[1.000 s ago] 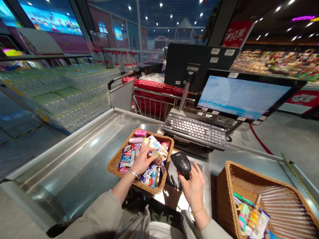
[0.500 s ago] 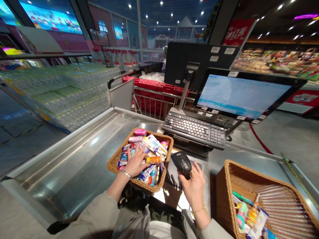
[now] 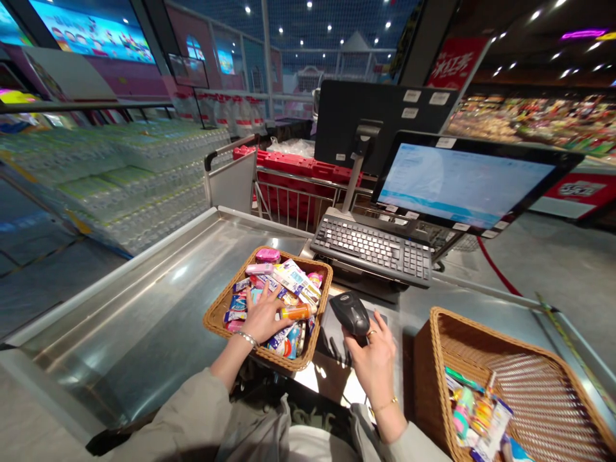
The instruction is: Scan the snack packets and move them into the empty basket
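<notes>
A wicker basket (image 3: 323, 301) full of small packaged goods stands on the metal counter in front of me. Over its contents lies my left hand (image 3: 262, 319), fingers spread on the packets, with the thumb by an orange tube-shaped pack (image 3: 296, 312). Whether the fingertips press on any one packet, I cannot tell. My right hand (image 3: 378, 362) grips a black barcode scanner (image 3: 350, 312) just right of the basket, its head pointing up and leftward. A white box-like pack (image 3: 296, 277) and a pink case (image 3: 267, 256) lie at the basket's far side.
At the right, a deeper wicker basket (image 3: 436, 359) holds several packaged items. Behind the scanner are a keyboard (image 3: 373, 247), a lit monitor (image 3: 457, 186) and a second, dark-backed screen (image 3: 385, 122). The metal counter (image 3: 158, 301) has raised edges; a trolley (image 3: 233, 179) stands beyond.
The view has shifted slightly. My left hand stays over the packets with its fingers spread, and the scanner remains in my right hand. The baskets have not visibly moved on the counter.
</notes>
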Available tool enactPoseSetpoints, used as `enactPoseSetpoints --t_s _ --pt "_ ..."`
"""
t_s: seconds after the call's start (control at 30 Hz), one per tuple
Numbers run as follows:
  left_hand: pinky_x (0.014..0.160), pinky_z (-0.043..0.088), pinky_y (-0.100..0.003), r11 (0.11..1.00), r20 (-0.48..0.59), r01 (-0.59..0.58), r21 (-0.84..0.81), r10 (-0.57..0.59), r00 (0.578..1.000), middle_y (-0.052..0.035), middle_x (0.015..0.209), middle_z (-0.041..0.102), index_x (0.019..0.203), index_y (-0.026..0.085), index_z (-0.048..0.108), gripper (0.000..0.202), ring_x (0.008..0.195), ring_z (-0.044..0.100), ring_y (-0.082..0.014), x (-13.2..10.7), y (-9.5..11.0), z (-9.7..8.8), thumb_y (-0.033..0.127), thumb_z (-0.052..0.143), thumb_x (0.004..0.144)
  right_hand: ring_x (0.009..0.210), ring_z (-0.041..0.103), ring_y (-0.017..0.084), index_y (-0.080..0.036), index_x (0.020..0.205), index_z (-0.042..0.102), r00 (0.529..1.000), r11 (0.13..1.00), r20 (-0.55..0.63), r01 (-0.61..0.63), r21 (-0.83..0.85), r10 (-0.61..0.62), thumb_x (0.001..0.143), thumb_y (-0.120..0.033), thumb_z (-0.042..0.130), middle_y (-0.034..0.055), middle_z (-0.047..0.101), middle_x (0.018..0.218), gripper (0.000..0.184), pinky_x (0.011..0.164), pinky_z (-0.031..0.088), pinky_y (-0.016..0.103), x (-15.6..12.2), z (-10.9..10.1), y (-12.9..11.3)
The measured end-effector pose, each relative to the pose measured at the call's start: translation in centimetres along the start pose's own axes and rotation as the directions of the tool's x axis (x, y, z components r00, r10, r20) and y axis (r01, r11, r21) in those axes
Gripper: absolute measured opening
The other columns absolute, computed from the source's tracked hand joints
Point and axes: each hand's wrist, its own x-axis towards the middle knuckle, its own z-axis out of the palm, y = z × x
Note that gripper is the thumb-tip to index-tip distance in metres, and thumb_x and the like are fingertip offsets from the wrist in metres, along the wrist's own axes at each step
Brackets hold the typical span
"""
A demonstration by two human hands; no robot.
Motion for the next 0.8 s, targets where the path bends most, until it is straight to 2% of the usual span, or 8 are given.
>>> enactPoseSetpoints --t_s 0.1,0.27,0.47,0.63,0.8 --pt "0.107 -0.003 -0.076 1.0 -0.067 -0.008 0.007 0.008 0.998 -0.0081 0.147 0.046 0.087 0.024 0.066 0.026 0.145 0.019 -0.0401 0.0 0.5 -0.1 0.047 0.069 0.075 0.13 0.044 0.031 -0.019 0.094 0.07 1.0 1.0 0.011 -0.001 0.004 0.001 0.076 -0.036 0.061 0.009 0.07 0.111 0.026 0.103 0.038 0.048 0.0 0.0 -0.2" --pt "0.108 -0.006 -0.074 0.997 -0.203 -0.066 0.036 0.072 0.977 -0.0055 0.146 0.049 0.09 0.025 0.063 0.023 0.146 0.017 -0.0368 0.1 0.9 -0.3 0.037 0.074 0.073 0.128 0.046 0.031 -0.019 0.094 0.07 1.0 1.0 -0.008 0.0 0.021 0.0 0.076 -0.035 0.061 0.0094 0.07 0.109 0.026 0.102 0.039 0.048 0.2 -0.1 -0.5" --pt "0.109 -0.006 -0.074 0.992 -0.323 -0.111 0.061 0.125 0.938 -0.0054 0.143 0.051 0.094 0.026 0.064 0.021 0.146 0.02 -0.0353 0.5 1.5 -1.7 0.031 0.073 0.076 0.128 0.047 0.031 -0.02 0.093 0.07 0.999 0.999 -0.041 0.013 0.035 -0.012 0.074 -0.034 0.062 0.0089 0.071 0.105 0.025 0.102 0.039 0.049 0.3 -0.5 -0.5" --pt "0.109 -0.004 -0.074 0.991 -0.373 -0.112 0.068 0.129 0.919 -0.0046 0.144 0.05 0.098 0.027 0.065 0.02 0.146 0.019 -0.0353 1.1 2.2 -2.8 0.031 0.07 0.079 0.129 0.045 0.031 -0.021 0.09 0.07 0.997 0.998 -0.075 0.04 0.045 -0.036 0.073 -0.031 0.062 0.0081 0.07 0.109 0.021 0.103 0.037 0.05 0.4 -1.2 -0.9" --pt "0.111 -0.007 -0.072 0.994 -0.385 -0.106 0.034 0.111 0.916 -0.0038 0.147 0.046 0.099 0.027 0.065 0.02 0.147 0.015 -0.0343 1.8 3.8 -3.8 0.031 0.069 0.079 0.131 0.043 0.031 -0.021 0.091 0.069 0.995 0.996 -0.057 0.08 0.04 -0.077 0.072 -0.026 0.063 0.0072 0.069 0.113 0.021 0.104 0.037 0.051 0.4 -1.8 -1.5"
